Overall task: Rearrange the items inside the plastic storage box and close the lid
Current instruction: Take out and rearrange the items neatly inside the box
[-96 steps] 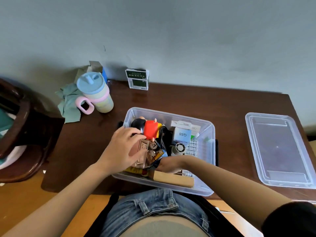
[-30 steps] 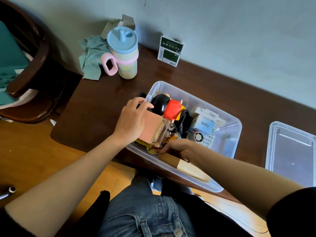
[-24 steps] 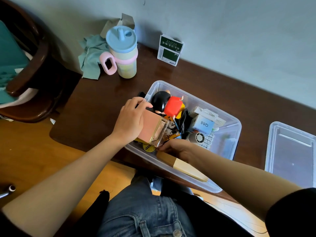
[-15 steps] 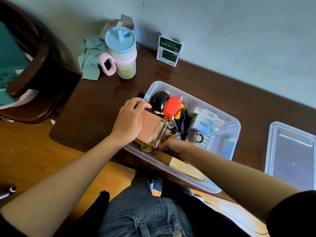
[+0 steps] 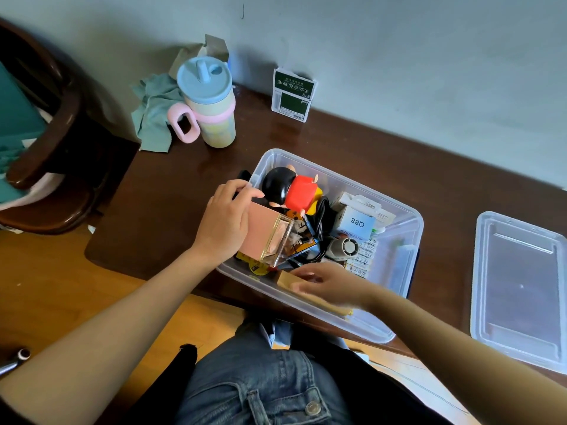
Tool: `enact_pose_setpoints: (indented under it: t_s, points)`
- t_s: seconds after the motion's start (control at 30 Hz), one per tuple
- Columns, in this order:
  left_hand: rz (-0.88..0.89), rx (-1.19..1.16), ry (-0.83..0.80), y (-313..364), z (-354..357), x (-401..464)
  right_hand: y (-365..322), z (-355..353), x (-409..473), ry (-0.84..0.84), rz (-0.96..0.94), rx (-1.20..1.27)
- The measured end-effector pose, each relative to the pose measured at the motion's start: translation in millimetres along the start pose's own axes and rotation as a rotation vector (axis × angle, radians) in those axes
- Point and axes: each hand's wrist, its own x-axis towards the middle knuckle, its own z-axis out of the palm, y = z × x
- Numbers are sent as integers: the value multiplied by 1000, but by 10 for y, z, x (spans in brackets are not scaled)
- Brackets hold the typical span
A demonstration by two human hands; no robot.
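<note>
A clear plastic storage box (image 5: pixel 408 240) stands open on the dark wooden table, packed with items. My left hand (image 5: pixel 225 223) grips a pink box with a clear front (image 5: pixel 265 237) at the storage box's left end. My right hand (image 5: pixel 329 285) lies blurred over a long wooden block (image 5: pixel 287 279) along the near wall, fingers across its top. Further inside are a figure with a black head and red body (image 5: pixel 291 188), a black cable (image 5: pixel 322 219), a pale blue carton marked Q88 (image 5: pixel 357 223) and a small round fan (image 5: pixel 346 248). The clear lid (image 5: pixel 521 286) lies flat to the right.
A pastel cup with a blue lid and pink handle (image 5: pixel 208 102) stands at the table's back left beside a teal cloth (image 5: pixel 155 108). A green and white carton (image 5: pixel 293 95) leans on the wall. A dark wooden chair (image 5: pixel 46 142) is left of the table.
My right hand has slid rightward along the wooden block and now covers more of it. The left hand keeps its hold on the pink box, almost unmoved.
</note>
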Motion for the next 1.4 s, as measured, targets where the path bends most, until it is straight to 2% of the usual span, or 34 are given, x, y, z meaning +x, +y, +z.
enact_pose_setpoints:
  t_s: [0.17,0.23,0.3,0.43,0.53,0.7,0.8,0.9,0.97,1.17,1.3,1.4]
  points:
    - [8,4,16,11,-7,-11,93,78,-88,164,1,19]
    - [33,27,19,11,-17,-10,140,-44,-140,289,72,161]
    - [81,58,27,19,-27,-4,229,-183,-203,409,179,151]
    - [183,81,23,60,-60,-2,345,-283,-223,364,284,-299]
    - [319,65,-34,126,-99,-13,405,-284,-164,370,280,-358]
    - [609,-45,-111,447,-87,0,483,-241,-80,260,317,-479]
    - [714,-47,-262,632,-45,66,527,-182,8,232,338,-512]
    - [672,164,-663,722,33,162,539,-157,63,233,361,-467]
    - [678,287,-817,731,114,174,548,-132,80,246,376,-456]
    - [674,301,-862,735,217,105,545,15,141,388,409,-427]
    - [669,295,-860,728,205,87,546,18,143,381,387,-440]
    - [635,207,-835,717,178,78,556,3,79,395,353,-412]
